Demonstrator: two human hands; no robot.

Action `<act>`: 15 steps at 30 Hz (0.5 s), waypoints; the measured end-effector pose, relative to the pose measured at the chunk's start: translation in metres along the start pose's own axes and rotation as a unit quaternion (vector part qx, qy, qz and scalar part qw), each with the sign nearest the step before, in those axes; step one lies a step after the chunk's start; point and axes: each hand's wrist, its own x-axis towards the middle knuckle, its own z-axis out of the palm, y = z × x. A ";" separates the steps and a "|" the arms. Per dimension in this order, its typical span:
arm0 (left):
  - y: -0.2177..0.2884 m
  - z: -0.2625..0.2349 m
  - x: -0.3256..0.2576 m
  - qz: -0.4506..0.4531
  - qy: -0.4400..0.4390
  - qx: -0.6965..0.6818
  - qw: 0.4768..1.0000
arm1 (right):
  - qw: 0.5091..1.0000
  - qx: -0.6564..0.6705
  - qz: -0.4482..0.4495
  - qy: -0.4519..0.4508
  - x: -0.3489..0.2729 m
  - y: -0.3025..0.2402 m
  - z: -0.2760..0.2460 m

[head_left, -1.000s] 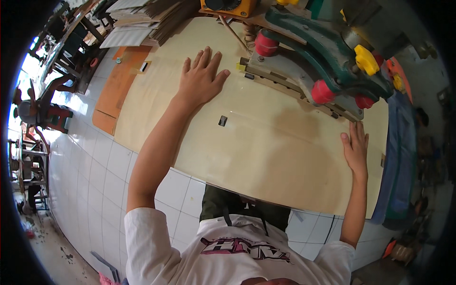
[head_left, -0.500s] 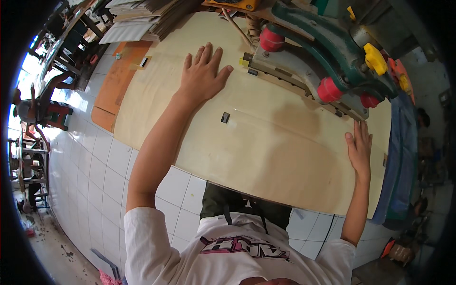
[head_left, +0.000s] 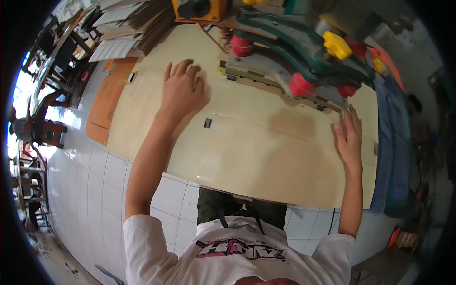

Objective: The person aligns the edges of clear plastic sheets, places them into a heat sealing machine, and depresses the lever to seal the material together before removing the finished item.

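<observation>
A large pale yellow sheet (head_left: pixel 247 156) covers the worktable in front of me. Over its left part is my left hand (head_left: pixel 183 92), fingers slightly curled and apart, a little blurred and holding nothing. On the right, my right hand (head_left: pixel 350 137) lies flat on the sheet with its fingers stretched out. Its fingertips are close to the right end of a metal bar (head_left: pixel 280 86) on a green and grey machine (head_left: pixel 294 52). Red knobs (head_left: pixel 301 84) and a yellow star-shaped knob (head_left: pixel 337 44) sit on that machine. A small dark block (head_left: pixel 208 123) rests on the sheet between my hands.
Stacked flat boards (head_left: pixel 128 33) stand at the far left, near an orange-brown panel (head_left: pixel 107 99). An orange box-like device (head_left: pixel 197 9) is at the back. Blue cloth (head_left: pixel 392 156) hangs along the right edge. A person (head_left: pixel 28 126) is beyond the tiled floor (head_left: pixel 80 175) at left.
My left hand has gone from lying flat with spread fingers to slightly curled, apparently lifting. My right hand stays at the bar's end. The whole view has shifted somewhat.
</observation>
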 end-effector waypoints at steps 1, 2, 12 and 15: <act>0.003 -0.009 0.000 -0.019 -0.056 -0.007 0.998 | 1.000 0.000 0.000 -0.001 -0.001 -0.004 -0.006; 0.008 -0.023 0.003 -0.037 -0.113 -0.010 0.993 | 1.000 -0.019 -0.004 0.003 -0.002 -0.008 -0.012; 0.017 -0.001 0.007 0.007 -0.070 -0.090 0.993 | 0.930 0.139 -0.301 -0.161 -0.010 -0.128 -0.031; 0.007 0.019 0.032 0.008 -0.085 -0.075 0.994 | 0.912 0.168 -0.339 -0.158 0.009 -0.165 0.008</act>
